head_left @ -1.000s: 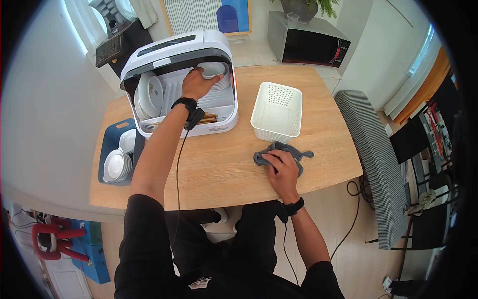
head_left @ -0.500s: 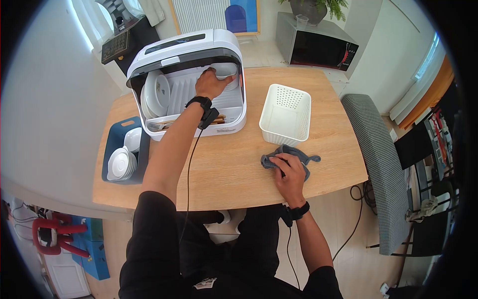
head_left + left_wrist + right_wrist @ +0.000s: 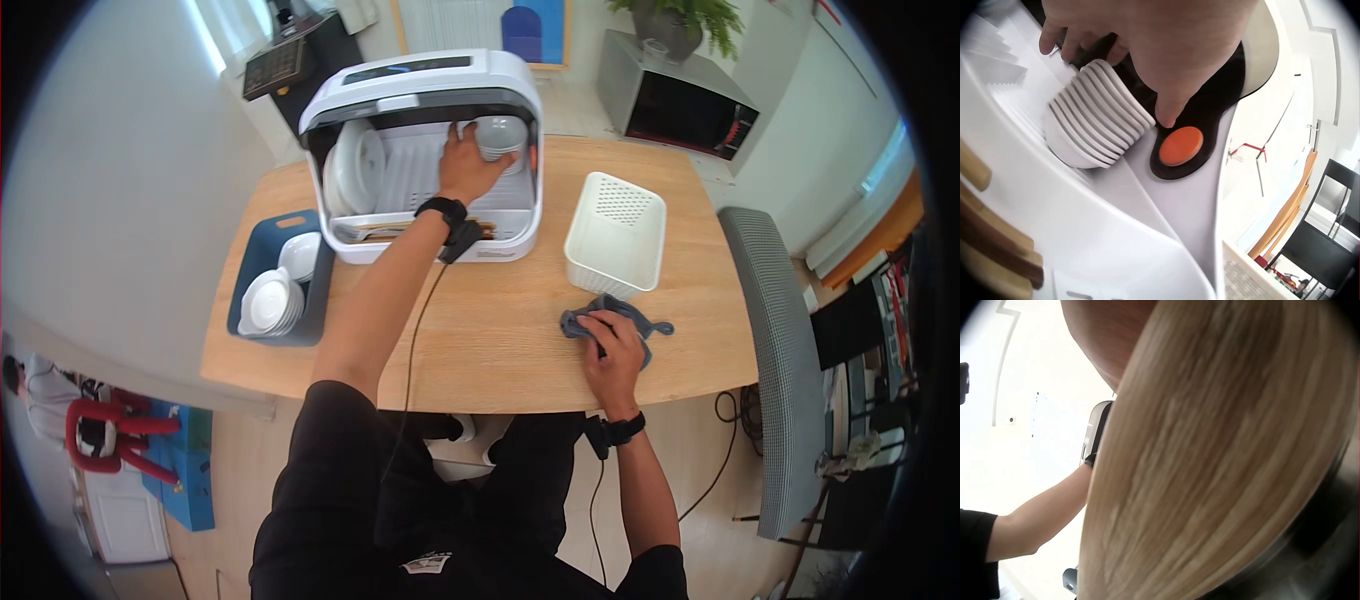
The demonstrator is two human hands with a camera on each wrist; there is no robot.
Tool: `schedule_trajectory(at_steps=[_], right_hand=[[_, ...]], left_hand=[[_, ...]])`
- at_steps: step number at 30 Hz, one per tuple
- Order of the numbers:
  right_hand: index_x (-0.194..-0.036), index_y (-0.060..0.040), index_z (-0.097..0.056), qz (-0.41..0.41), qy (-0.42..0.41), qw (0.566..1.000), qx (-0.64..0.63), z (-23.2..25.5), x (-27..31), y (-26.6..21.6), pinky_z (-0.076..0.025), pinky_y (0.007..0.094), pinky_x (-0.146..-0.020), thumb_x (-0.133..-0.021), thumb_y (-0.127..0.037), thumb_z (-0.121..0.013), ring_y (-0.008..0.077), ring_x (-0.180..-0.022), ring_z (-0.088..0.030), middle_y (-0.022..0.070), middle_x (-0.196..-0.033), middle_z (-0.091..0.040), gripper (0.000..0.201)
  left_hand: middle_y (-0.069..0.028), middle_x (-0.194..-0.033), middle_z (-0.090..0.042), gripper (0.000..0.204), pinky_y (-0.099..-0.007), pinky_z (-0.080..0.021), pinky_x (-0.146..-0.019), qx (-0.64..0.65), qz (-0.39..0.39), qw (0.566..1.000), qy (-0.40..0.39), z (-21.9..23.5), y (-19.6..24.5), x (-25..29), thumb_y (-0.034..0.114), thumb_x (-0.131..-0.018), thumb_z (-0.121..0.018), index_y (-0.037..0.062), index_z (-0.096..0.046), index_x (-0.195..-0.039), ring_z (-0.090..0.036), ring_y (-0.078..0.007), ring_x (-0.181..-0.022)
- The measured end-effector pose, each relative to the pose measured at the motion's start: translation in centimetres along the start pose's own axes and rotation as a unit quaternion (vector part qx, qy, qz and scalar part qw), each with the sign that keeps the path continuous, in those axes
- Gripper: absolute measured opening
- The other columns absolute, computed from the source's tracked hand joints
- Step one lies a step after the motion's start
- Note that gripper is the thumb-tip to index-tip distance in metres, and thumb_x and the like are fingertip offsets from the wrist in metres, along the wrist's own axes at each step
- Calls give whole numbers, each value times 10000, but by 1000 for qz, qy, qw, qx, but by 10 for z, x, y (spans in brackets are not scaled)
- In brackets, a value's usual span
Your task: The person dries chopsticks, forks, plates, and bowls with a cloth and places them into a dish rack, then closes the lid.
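Note:
Inside the open white dish dryer [image 3: 420,72], my left hand [image 3: 470,175] is spread beside a stack of white bowls [image 3: 502,133]. In the left wrist view the fingers reach past the tilted stack of bowls [image 3: 1094,119], and the thumb hangs near its rims, by an orange oval. White plates [image 3: 360,165] stand upright at the dryer's left, with cutlery [image 3: 482,230] in its front tray. My right hand [image 3: 613,358] rests on the table with bent fingers gripping a bunched grey cloth [image 3: 628,312]. The right wrist view shows mostly tabletop, and the cloth is hidden there.
An unfilled white perforated basket [image 3: 610,255] stands right of the dryer. At the table's left, a blue bin [image 3: 322,285] holds white bowls and dishes. A cable [image 3: 412,350] runs from my left wrist over the table's front edge. A checked bench [image 3: 775,370] borders the right side.
My left hand has loosened and drawn slightly left off the bowls, so more of the stack shows. The right hand keeps its place on the cloth. The head view has shifted.

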State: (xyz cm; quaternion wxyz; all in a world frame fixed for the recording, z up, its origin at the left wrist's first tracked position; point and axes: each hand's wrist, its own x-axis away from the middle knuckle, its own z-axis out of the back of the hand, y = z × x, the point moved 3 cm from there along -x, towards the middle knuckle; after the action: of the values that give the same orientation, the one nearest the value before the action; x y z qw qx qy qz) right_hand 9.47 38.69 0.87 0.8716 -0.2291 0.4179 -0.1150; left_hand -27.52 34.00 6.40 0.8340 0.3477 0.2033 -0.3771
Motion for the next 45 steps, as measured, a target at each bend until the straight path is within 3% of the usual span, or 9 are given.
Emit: schedule_trajectory(at_steps=[3, 6, 11, 17, 26, 27, 28, 33, 45], right_hand=[[-1009, -99, -738, 0, -7, 1000, 0, -2, 2, 3, -518, 391, -826, -702, 98, -671, 292, -978, -643, 77, -1047, -681, 371], [-1016, -96, -736, 3, -9, 1000, 6, -3, 0, 2, -517, 393, -836, -705, 104, -669, 295, -987, -642, 81, -1052, -679, 376], [-1045, -39, -722, -13, -38, 999, 1, -3, 2, 2, -493, 385, -915, -728, 145, -663, 328, -1024, -637, 137, -1092, -669, 371], [-1056, -86, -727, 10, -23, 1000, 14, -6, 4, 4, -510, 394, -868, -723, 111, -665, 307, -1012, -636, 103, -1079, -667, 391], [-1065, -32, -719, -7, -25, 999, 21, -8, 7, 3, -487, 379, -933, -765, 120, -663, 325, -1045, -633, 144, -1108, -666, 341], [-1062, -50, -721, -6, -21, 999, 25, -7, 6, 2, -494, 385, -918, -762, 104, -666, 317, -1036, -633, 128, -1096, -668, 342], [-1060, -69, -723, -4, -18, 999, 30, -6, 6, 2, -500, 392, -904, -760, 88, -669, 309, -1028, -634, 113, -1084, -670, 343], [-1058, -62, -720, -3, -20, 999, 40, -4, 5, 0, -498, 393, -909, -762, 86, -667, 310, -1031, -634, 117, -1081, -669, 336], [-1079, -37, -714, -4, -19, 999, 32, -3, 6, 2, -496, 384, -924, -780, 112, -667, 327, -1041, -638, 142, -1111, -671, 338]], left_hand=[[-279, -1431, -465, 758, -434, -383, -1120, 89, 4, 996, 8, 42, 22, 37, 416, -806, -787, -47, -511, -1339, -457, -432, -1323], [-206, -1291, -616, 574, -381, -515, -900, 168, 14, 983, -69, 103, 38, 86, 344, -845, -782, 2, -605, -1271, -618, -331, -1144], [-125, -1018, -738, 362, -359, -553, -766, 67, 11, 996, -64, 191, 8, 149, 326, -851, -779, 36, -720, -1060, -709, -271, -901], [-103, -997, -746, 266, -365, -558, -761, -40, 76, 994, -73, 272, -62, 152, 256, -863, -752, 45, -730, -1024, -716, -249, -891], [-156, -1098, -724, 253, -419, -524, -931, -182, 105, 910, -358, 254, -162, 126, 144, -868, -571, 81, -759, -1024, -674, -352, -1039], [-170, -1092, -725, 246, -418, -525, -928, -239, 9, 869, -434, 247, -156, 120, 138, -849, -569, 73, -772, -971, -672, -367, -1049], [-174, -1073, -727, 218, -429, -531, -913, -225, 113, 862, -439, 244, -157, 120, 121, -830, -577, 67, -775, -905, -674, -375, -1046], [-203, -1043, -724, 172, -442, -545, -897, -243, 170, 867, -400, 228, -153, 124, 90, -818, -623, 51, -757, -918, -676, -374, -1046], [-184, -1044, -711, 186, -446, -560, -865, -285, 88, 882, -364, 224, -158, 126, 106, -794, -669, 67, -715, -970, -688, -361, -1011]])
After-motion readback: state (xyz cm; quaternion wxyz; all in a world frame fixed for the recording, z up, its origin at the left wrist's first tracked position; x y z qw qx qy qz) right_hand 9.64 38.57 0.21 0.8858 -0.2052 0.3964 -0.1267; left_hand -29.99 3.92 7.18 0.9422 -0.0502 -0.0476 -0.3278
